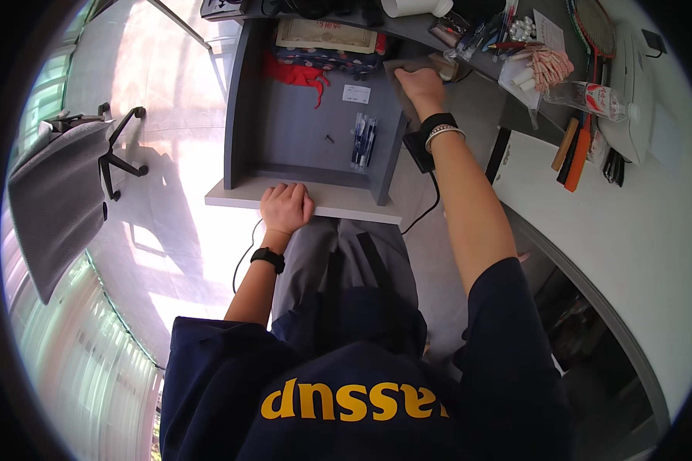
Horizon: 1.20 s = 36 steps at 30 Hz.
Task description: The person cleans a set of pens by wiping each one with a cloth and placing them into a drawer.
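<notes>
A grey drawer stands pulled out in front of me. My left hand is closed over the top edge of its pale front panel. At the drawer's far right corner, my right hand is closed on a grey, cloth-like piece, partly hidden behind the fingers. Inside the drawer lie a red cloth, a dark patterned fabric bundle with a cream card on it, a small white label, several pens and a small dark piece.
To the right, the desk carries a plastic bottle, a pink-and-white bundle, a racket and an orange-handled brush. A white cabinet top is below them. An office chair stands at left, near curtains.
</notes>
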### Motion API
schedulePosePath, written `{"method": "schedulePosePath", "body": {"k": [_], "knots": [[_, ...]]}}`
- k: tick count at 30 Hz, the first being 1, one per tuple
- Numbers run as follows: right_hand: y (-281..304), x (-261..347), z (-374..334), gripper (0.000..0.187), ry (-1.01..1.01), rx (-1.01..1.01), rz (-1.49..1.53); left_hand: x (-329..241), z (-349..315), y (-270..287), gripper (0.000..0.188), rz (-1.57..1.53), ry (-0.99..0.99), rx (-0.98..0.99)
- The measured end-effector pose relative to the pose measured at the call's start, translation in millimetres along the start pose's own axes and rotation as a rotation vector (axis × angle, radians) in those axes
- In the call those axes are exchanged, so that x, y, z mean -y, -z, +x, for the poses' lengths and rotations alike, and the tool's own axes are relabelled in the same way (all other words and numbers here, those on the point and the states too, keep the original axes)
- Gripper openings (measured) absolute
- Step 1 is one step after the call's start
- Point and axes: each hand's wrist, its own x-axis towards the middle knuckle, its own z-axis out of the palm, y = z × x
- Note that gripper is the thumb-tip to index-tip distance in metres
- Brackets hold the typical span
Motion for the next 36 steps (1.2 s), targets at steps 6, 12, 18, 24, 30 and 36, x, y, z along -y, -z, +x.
{"method": "schedulePosePath", "body": {"k": [6, 12, 18, 24, 30, 36], "knots": [[0, -3, -12, 0.049, 0.043, -0.032, 0.003, 1, -4, 0, 0.007, -0.002, -0.016, 0.034], [-12, -14, -26, 0.045, 0.064, -0.093, -0.001, -4, -13, 2, 0.008, 0.037, -0.011, 0.094], [-17, -22, -40, 0.043, 0.054, -0.112, 0.018, -6, -17, 4, 0.009, 0.048, -0.003, 0.149], [-31, -36, -75, 0.036, 0.053, -0.101, 0.06, -5, -19, 2, 0.008, 0.056, -0.003, 0.175], [-41, -59, -103, 0.036, 0.084, 0.005, 0.131, -6, -18, 2, 0.008, 0.106, -0.013, 0.163], [-50, -81, -112, 0.04, 0.089, 0.219, 0.269, -6, -19, 1, 0.008, 0.115, -0.021, 0.147]]}}
